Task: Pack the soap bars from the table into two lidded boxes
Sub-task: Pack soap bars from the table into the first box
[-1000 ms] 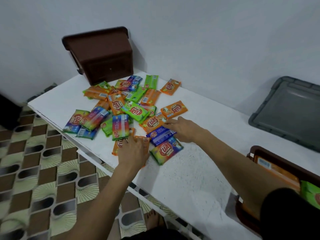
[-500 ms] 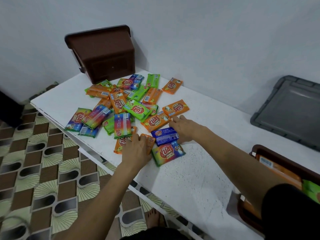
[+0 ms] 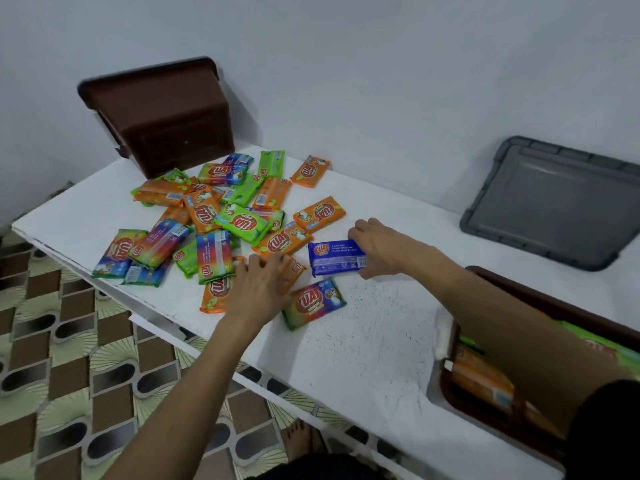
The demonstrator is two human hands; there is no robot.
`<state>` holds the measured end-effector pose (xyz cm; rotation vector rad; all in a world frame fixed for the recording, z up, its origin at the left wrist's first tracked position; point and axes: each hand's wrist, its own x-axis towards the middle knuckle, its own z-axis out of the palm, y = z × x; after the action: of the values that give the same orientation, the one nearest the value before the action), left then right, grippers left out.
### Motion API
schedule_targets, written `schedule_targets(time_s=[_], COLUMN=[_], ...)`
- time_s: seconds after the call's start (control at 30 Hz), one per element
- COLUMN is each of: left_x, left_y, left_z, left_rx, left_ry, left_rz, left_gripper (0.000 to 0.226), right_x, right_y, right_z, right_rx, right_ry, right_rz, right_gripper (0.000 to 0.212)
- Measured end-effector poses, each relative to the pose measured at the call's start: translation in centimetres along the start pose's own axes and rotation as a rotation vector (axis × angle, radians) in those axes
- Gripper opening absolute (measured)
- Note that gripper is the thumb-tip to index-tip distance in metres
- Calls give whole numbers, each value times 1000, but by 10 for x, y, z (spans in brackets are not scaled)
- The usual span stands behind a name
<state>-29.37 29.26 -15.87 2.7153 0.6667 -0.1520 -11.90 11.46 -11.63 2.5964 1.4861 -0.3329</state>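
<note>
Several wrapped soap bars (image 3: pixel 239 221) in orange, green, blue and rainbow wrappers lie piled on the white table (image 3: pixel 374 341). My right hand (image 3: pixel 377 247) grips a blue soap bar (image 3: pixel 334 258) by its right end, fingers on top and thumb below. My left hand (image 3: pixel 258 291) lies with spread fingers on an orange soap bar (image 3: pixel 291 271) at the pile's near edge. A rainbow bar (image 3: pixel 313 303) lies between my hands. A brown box (image 3: pixel 485 393) at the lower right holds orange and green bars, partly hidden by my right arm.
A second brown box (image 3: pixel 162 112) leans tilted against the wall behind the pile. A grey lid (image 3: pixel 550 202) rests against the wall at the right. The table's front edge (image 3: pixel 166 313) runs over a patterned tile floor, and a bare foot (image 3: pixel 303 441) shows below.
My right hand has pulled the blue bar rightward out of the pile. My left hand has stayed on the orange bar.
</note>
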Motion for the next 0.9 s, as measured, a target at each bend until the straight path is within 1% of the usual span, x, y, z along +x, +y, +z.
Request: schedule_targets(time_s=[0.1,0.23,0.43,0.6,0.67,0.8,0.9], left_x=[3,-1,-19,-37,-46,-65,-75], left_y=[22,61,125,173,192,226,244], left_z=[-12,-19,-24,-33,-36,-33,-22], left_rx=[-40,-89,-104,-92,-68,-5,29], left_ry=[-6,18,49,29,1,-117,-208], left_rz=[84,286,532,726,808,962,1031], left_gripper=[85,84,81,79,78,77,79], right_x=[-34,-91,-183,-260,-287,-334,-361], right_y=[16,35,54,64,67,67,67], right_z=[-9,-21,-32,-35,-34,-28,-19], right_rx=[55,118,182,283,317,350,361], right_ry=[56,144,208,222,221,208,164], right_rz=[59,113,243,346,386,447,481], right_gripper=[63,61,66,66,65,65,66])
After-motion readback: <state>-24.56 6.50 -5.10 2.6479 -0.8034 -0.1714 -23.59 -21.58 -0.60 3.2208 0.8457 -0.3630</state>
